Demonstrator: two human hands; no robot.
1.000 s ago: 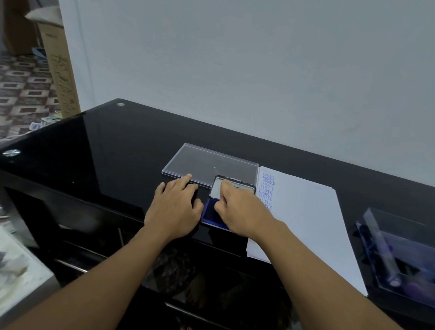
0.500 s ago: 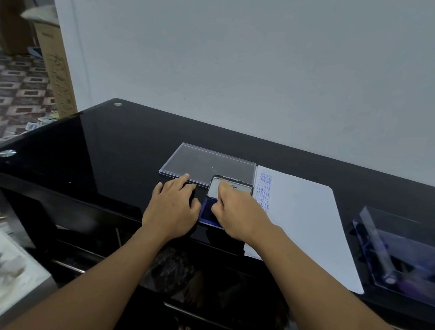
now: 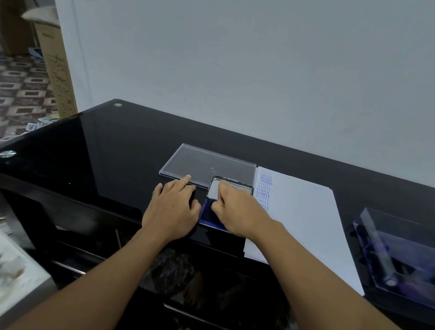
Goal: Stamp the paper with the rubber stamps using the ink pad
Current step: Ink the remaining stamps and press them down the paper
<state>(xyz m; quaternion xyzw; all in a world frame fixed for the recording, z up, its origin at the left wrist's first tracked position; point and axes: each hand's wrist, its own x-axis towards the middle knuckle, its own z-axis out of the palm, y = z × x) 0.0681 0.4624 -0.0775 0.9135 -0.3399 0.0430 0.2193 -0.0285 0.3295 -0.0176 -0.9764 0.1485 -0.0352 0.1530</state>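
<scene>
Your tabletop [image 3: 122, 150] is glossy black glass; the lid [image 3: 206, 163] is clear smooth plastic, the paper [image 3: 306, 221] matt white.

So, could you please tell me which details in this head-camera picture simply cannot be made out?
- Whether the right hand holds a rubber stamp: head view, its own fingers cover the spot over the blue ink pad.
- What lies under the left hand: head view, the palm hides it.
- Lower pale prints on the white paper sheet: head view, too faint and small.
- Contents of the clear plastic box: head view, blurred and cut by the right edge.
</scene>
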